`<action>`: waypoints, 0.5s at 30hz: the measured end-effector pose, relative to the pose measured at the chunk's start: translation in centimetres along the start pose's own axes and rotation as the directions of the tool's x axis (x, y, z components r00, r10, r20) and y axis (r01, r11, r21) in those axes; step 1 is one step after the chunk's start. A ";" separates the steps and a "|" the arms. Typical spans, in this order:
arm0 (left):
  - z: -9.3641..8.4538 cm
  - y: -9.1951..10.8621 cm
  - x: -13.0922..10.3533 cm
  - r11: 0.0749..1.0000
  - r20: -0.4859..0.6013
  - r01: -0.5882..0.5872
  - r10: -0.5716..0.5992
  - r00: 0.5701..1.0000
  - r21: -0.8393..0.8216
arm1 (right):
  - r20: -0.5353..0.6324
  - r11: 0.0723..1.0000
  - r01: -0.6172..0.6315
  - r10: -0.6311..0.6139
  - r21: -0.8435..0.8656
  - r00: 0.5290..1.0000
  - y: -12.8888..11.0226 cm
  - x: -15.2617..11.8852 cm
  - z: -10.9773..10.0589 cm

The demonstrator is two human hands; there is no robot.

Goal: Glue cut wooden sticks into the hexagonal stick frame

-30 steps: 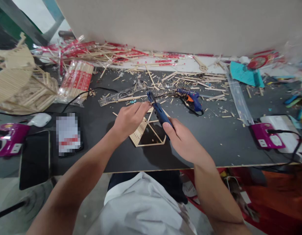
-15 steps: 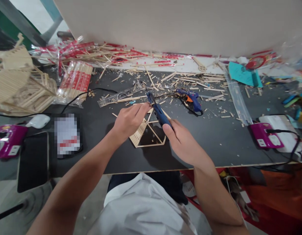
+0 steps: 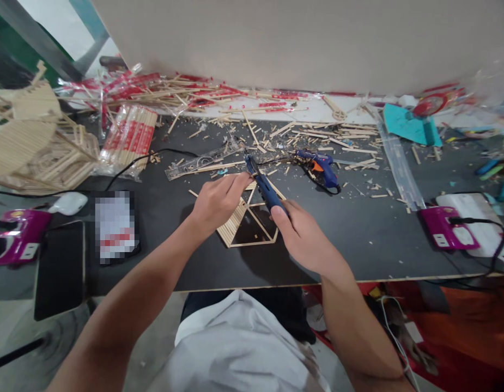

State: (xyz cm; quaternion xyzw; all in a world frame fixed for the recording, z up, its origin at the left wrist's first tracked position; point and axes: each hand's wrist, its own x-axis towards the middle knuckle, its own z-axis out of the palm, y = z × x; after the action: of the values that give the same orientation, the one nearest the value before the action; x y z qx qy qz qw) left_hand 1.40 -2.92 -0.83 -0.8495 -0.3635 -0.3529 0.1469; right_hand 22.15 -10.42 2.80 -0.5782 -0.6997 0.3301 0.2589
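Observation:
My right hand [image 3: 303, 234] is closed around blue-handled pliers [image 3: 268, 190], whose jaws point up and away from me. My left hand [image 3: 221, 198] is pinched beside the jaws; whatever its fingertips hold is too small to make out. Under both hands lies a frame of thin wooden sticks [image 3: 252, 245], with spokes meeting near its middle. Its left section is filled with sticks laid side by side. The hands and pliers hide the far part of the frame.
A blue glue gun [image 3: 323, 169] lies among stick scraps. Wrapped chopsticks [image 3: 129, 133] and a wooden stick model [image 3: 39, 141] stand left. A phone [image 3: 59, 272] lies near the left edge; purple power strips [image 3: 448, 228] sit at both sides. A clear ruler [image 3: 194, 163] lies behind my left hand.
The view has shifted slightly, so the table's contents appear a little further right. Both hands keep nearly the same pose at the frame, and the pliers stay in my right hand.

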 end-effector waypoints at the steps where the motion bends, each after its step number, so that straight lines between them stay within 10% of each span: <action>1: 0.0 0.0 0.0 1.000 -0.014 -0.012 0.012 1.000 0.009 | 0.002 1.000 -0.012 0.012 -0.004 1.000 0.0 0.0 0.1; 15: 0.1 0.1 0.1 0.996 -0.054 0.014 -0.019 0.998 -0.092 | -0.050 0.997 -0.075 0.074 -0.026 0.996 0.6 0.3 1.1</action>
State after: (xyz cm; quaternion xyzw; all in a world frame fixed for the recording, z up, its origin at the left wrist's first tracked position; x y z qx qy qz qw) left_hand 1.57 -2.91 -0.87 -0.8424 -0.3498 -0.3933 0.1150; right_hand 21.65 -10.22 1.64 -0.6154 -0.6756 0.3154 0.2555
